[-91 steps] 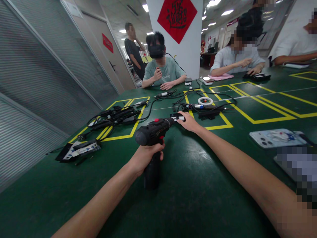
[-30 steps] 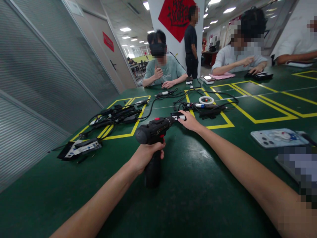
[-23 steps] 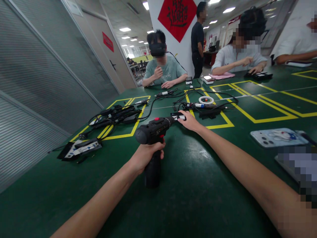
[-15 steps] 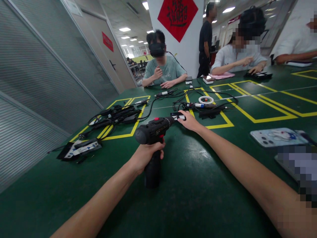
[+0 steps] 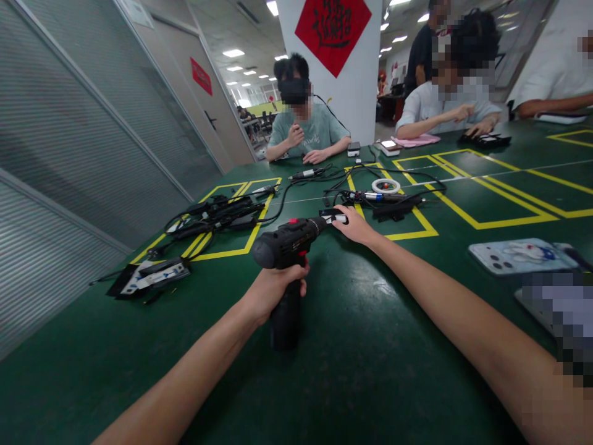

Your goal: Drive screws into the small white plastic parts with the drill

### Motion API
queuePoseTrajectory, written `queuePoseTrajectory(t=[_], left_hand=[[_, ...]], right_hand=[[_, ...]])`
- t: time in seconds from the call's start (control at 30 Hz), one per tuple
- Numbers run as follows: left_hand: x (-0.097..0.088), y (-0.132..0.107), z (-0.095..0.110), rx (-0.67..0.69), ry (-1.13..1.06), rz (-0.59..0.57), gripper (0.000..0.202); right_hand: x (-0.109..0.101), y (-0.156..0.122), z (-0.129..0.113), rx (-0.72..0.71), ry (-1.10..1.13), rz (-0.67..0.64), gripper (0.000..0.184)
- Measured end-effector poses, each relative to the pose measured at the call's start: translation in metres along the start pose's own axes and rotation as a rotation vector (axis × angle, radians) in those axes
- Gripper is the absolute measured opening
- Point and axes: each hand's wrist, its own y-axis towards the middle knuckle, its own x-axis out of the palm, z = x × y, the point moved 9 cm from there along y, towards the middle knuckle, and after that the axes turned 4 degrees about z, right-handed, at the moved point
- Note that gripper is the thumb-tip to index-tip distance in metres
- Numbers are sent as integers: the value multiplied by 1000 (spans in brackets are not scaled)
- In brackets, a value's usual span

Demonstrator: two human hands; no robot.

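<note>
My left hand (image 5: 274, 288) is wrapped around the grip of a black cordless drill (image 5: 288, 240) with red accents, a finger near its red trigger. The drill is upright above the green table, its chuck pointing away and to the right. At the chuck's front end is a small black-and-white piece (image 5: 330, 213), whose exact kind I cannot make out. My right hand (image 5: 354, 226) grips that piece from the right with its fingers closed. Whether the drill's bit touches it is hidden by the chuck and the distance.
Tangled black cables (image 5: 217, 213) lie left inside yellow tape; a flat packet (image 5: 151, 277) is nearer. Behind my right hand are a white tape ring (image 5: 386, 186) and a pen-like tool (image 5: 380, 198) with cables. A phone (image 5: 523, 256) lies right. People sit across the table (image 5: 352, 371).
Both my hands, the drill and the small piece stay nearly in place. In the background, a standing person has moved right, behind a seated person.
</note>
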Motion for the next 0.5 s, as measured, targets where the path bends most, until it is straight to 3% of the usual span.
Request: queuePoseTrajectory(t=[0.5], left_hand=[[-1,1,-2,17,11,-6,15]], right_hand=[[0,0,0,-2,-7,0,51]])
